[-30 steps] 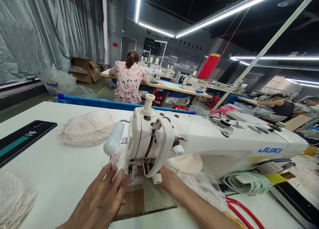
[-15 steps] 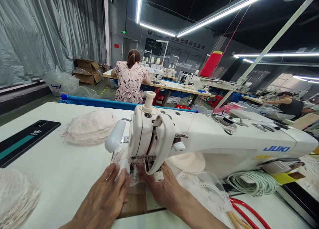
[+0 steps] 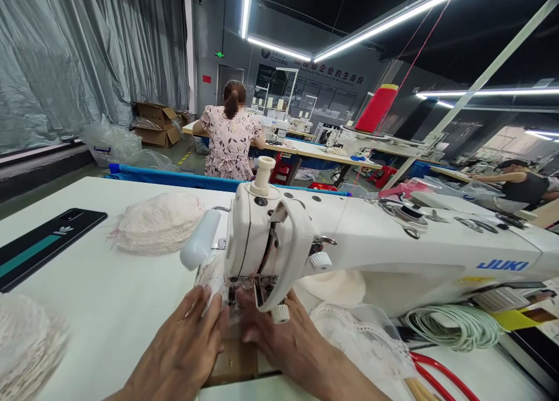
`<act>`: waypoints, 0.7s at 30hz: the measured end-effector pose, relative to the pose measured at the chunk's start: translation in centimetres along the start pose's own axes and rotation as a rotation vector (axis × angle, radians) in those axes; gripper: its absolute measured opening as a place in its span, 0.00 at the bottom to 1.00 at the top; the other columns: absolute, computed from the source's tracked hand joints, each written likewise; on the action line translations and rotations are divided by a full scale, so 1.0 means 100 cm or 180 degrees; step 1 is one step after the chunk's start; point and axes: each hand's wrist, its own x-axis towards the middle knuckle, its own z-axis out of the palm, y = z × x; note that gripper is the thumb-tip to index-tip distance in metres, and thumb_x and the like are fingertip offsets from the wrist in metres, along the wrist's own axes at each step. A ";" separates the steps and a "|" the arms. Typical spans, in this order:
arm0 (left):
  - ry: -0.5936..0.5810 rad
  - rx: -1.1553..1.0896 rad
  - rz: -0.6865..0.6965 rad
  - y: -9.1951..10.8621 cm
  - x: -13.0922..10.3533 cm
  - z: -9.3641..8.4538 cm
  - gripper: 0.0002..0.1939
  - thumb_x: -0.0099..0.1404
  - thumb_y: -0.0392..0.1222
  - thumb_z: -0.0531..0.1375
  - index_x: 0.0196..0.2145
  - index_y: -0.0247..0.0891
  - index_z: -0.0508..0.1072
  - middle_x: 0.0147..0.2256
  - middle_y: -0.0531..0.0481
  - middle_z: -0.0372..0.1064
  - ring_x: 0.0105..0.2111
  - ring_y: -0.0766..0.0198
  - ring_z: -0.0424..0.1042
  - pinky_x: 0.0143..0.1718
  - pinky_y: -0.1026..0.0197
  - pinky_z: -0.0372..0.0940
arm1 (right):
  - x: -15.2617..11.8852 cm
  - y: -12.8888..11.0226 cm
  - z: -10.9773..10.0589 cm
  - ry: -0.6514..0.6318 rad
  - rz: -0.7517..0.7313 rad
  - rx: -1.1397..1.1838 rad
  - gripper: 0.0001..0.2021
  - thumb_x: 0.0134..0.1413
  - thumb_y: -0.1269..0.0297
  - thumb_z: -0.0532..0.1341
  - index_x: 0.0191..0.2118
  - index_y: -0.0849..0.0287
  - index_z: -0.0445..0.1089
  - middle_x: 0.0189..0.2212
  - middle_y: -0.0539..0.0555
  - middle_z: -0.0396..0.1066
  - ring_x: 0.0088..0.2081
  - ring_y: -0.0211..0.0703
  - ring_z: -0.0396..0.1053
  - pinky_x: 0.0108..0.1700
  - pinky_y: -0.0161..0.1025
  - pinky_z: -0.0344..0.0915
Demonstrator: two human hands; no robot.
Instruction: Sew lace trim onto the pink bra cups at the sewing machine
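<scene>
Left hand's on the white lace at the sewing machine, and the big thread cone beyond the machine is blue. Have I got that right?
Not quite: the thread cone is red, not blue, as the head view shows. The left hand is on the white lace at the sewing machine, as you say.

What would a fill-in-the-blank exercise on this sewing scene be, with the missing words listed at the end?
1. The blue letters on the sewing machine spell ____.
2. The cone of thread is ____, not blue.
3. The left hand, on pale cloth, is nearer the phone than the ____ hand.

Missing words: JUKI; red; right.
</scene>
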 end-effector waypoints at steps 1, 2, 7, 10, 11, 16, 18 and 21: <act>-0.0021 0.0000 -0.0007 0.001 0.000 -0.002 0.13 0.65 0.41 0.55 0.46 0.36 0.70 0.43 0.44 0.71 0.48 0.53 0.67 0.56 0.48 0.52 | 0.000 -0.002 -0.003 -0.0027 -0.0104 0.0056 0.18 0.59 0.57 0.58 0.52 0.60 0.65 0.45 0.59 0.72 0.49 0.51 0.66 0.53 0.49 0.62; -0.0019 -0.0018 -0.0033 0.002 0.000 -0.004 0.12 0.66 0.40 0.54 0.45 0.35 0.71 0.44 0.43 0.71 0.48 0.53 0.67 0.56 0.48 0.52 | 0.001 -0.005 -0.005 -0.0055 -0.0228 0.0091 0.20 0.60 0.54 0.57 0.53 0.63 0.65 0.45 0.60 0.72 0.49 0.52 0.66 0.53 0.50 0.62; 0.0107 -0.0379 -0.0038 0.007 0.009 -0.019 0.16 0.66 0.29 0.47 0.36 0.34 0.75 0.36 0.45 0.72 0.39 0.60 0.69 0.53 0.52 0.54 | -0.002 -0.013 -0.004 -0.0246 -0.0652 0.0090 0.18 0.63 0.53 0.53 0.37 0.64 0.70 0.38 0.61 0.73 0.31 0.43 0.71 0.45 0.44 0.66; 0.0272 -0.0472 -0.0116 0.010 0.010 -0.028 0.20 0.66 0.27 0.46 0.29 0.38 0.75 0.29 0.49 0.71 0.32 0.61 0.67 0.49 0.53 0.55 | -0.007 -0.014 0.001 -0.0070 -0.0633 0.0149 0.20 0.64 0.52 0.51 0.36 0.64 0.70 0.32 0.58 0.72 0.28 0.43 0.69 0.39 0.42 0.67; 0.0326 -0.0456 -0.0165 0.011 0.009 -0.030 0.21 0.66 0.27 0.45 0.28 0.39 0.75 0.28 0.49 0.71 0.31 0.61 0.66 0.49 0.52 0.55 | -0.008 -0.014 0.002 0.0012 -0.0597 0.0190 0.20 0.64 0.52 0.50 0.37 0.65 0.70 0.31 0.58 0.71 0.28 0.43 0.68 0.37 0.42 0.66; 0.0111 -0.0032 -0.0134 0.017 -0.002 -0.029 0.19 0.64 0.28 0.46 0.35 0.37 0.77 0.35 0.46 0.74 0.38 0.54 0.66 0.51 0.49 0.52 | -0.011 -0.013 0.000 0.0208 -0.0538 0.0247 0.20 0.67 0.57 0.46 0.36 0.63 0.71 0.30 0.57 0.72 0.30 0.44 0.68 0.38 0.41 0.65; 0.0035 0.0068 -0.0078 0.019 -0.006 -0.026 0.18 0.63 0.28 0.48 0.36 0.37 0.77 0.37 0.45 0.75 0.40 0.52 0.66 0.52 0.48 0.51 | -0.011 -0.012 0.000 0.0300 -0.0525 0.0257 0.19 0.67 0.58 0.48 0.36 0.62 0.72 0.30 0.57 0.73 0.31 0.44 0.69 0.38 0.41 0.65; 0.0000 0.0160 0.0034 0.019 -0.008 -0.024 0.17 0.62 0.28 0.49 0.35 0.37 0.77 0.36 0.45 0.75 0.39 0.51 0.67 0.52 0.47 0.52 | -0.010 -0.011 0.001 0.0337 -0.0457 0.0259 0.16 0.65 0.58 0.50 0.39 0.62 0.72 0.32 0.58 0.74 0.33 0.45 0.70 0.39 0.42 0.66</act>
